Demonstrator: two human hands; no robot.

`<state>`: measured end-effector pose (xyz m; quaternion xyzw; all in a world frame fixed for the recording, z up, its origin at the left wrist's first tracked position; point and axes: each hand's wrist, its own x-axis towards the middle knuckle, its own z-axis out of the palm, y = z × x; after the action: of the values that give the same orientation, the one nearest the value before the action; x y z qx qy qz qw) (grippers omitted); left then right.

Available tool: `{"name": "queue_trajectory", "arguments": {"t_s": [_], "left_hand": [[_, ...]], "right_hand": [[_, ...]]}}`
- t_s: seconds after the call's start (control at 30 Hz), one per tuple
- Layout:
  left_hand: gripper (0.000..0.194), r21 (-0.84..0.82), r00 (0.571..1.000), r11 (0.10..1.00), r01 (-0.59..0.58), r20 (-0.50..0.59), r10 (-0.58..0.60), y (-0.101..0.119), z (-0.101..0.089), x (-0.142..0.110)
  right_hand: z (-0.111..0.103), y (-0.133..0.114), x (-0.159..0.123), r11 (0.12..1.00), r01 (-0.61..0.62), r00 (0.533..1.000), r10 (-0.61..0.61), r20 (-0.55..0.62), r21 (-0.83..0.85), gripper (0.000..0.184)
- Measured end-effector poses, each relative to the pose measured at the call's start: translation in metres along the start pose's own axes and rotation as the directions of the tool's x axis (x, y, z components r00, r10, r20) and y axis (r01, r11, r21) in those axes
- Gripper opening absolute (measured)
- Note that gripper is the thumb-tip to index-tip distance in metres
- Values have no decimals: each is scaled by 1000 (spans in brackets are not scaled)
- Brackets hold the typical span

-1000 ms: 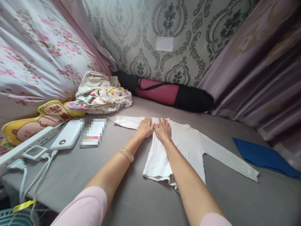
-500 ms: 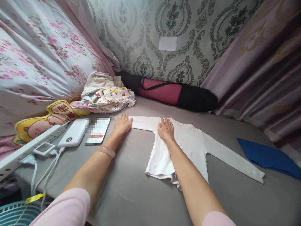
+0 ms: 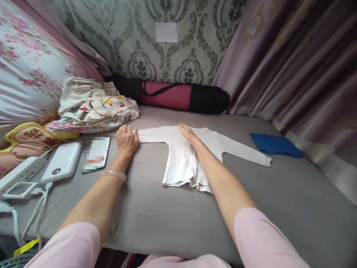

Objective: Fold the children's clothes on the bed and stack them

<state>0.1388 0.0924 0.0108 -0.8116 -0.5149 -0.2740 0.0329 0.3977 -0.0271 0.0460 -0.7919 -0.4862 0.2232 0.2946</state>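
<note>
A small white long-sleeved shirt (image 3: pixel 184 156) lies spread flat on the grey bed sheet (image 3: pixel 178 219), both sleeves stretched out sideways. My left hand (image 3: pixel 126 139) rests at the cuff of the shirt's left sleeve, fingers curled onto the fabric's end. My right hand (image 3: pixel 187 133) lies flat and open on the shirt near its collar, pressing it down. A pale bangle (image 3: pixel 113 174) sits on my left wrist.
A phone (image 3: pixel 96 153) and a white power bank (image 3: pixel 63 160) lie left of my left hand, beside a power strip (image 3: pixel 19 172). A heap of clothes (image 3: pixel 92 108), a yellow cushion (image 3: pixel 30 136), a dark rolled bag (image 3: pixel 178 96) and a folded blue cloth (image 3: pixel 275 145) ring the shirt.
My left hand slid from the shirt's collar out along the left sleeve to its cuff. My right hand stayed near the collar. The view shifted to the right.
</note>
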Motion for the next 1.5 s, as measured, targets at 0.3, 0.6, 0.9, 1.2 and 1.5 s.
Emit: {"name": "queue_trajectory", "arguments": {"t_s": [0.3,0.6,0.9,1.2,1.5], "left_hand": [[47,77,999,997,-27,26,25,3,-9,-6],[36,263,985,963,-63,170,18,4,-3,-3],[32,111,892,994,6,449,-56,56,-47,-28],[51,-276,726,961,-30,655,211,87,-70,-95],[50,-428,688,902,55,671,276,95,-83,-110]], "right_hand": [[-70,68,-120,915,-66,986,122,-116,399,35],[-102,126,-192,865,-273,921,361,-145,422,21],[-99,124,-200,893,-385,918,398,-8,233,20],[-101,122,-225,935,-341,920,354,168,-100,37],[-95,101,-246,920,-220,948,280,152,-325,36]]}}
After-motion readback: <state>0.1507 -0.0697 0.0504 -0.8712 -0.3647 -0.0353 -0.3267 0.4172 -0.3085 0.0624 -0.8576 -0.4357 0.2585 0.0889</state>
